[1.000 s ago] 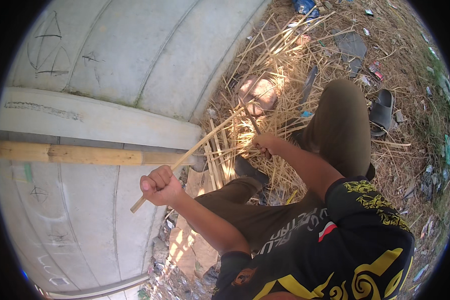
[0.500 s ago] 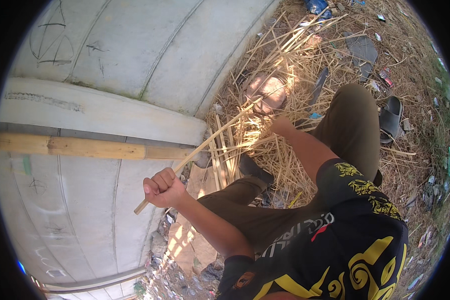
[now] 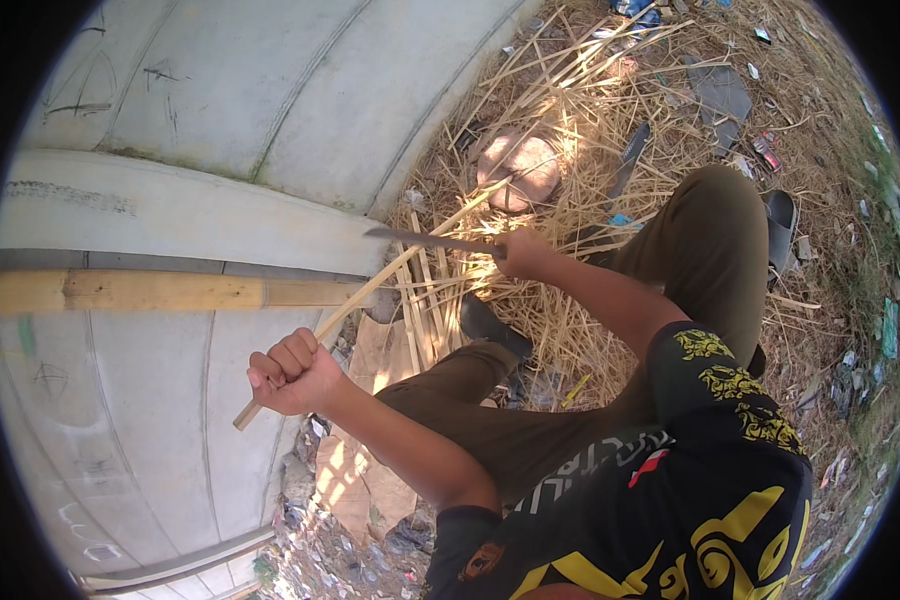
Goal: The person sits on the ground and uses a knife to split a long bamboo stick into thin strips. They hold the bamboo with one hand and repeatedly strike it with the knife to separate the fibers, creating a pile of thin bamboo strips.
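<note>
My left hand (image 3: 295, 372) is closed in a fist round the near part of a long, pale bamboo strip (image 3: 402, 262). The strip slants up to the right, its far end at a rounded stone (image 3: 532, 170) on the ground. In my right hand (image 3: 523, 253) is the handle of a long-bladed knife (image 3: 430, 240), its dark blade pointing left across the strip. Whether the blade touches the strip I cannot tell. My fingers hide most of the knife's handle.
Cut bamboo strips (image 3: 560, 110) and shavings litter the ground around the stone. A pale panel wall (image 3: 210, 90) with a bamboo pole (image 3: 160, 291) stands at the left. Cardboard (image 3: 370, 480) lies near my left leg; a dark sandal (image 3: 781, 225) is at the right.
My right hand has moved up and left from beside the stone, and the knife blade now shows across the strip. My left hand keeps its hold on the strip; the whole view has shifted slightly.
</note>
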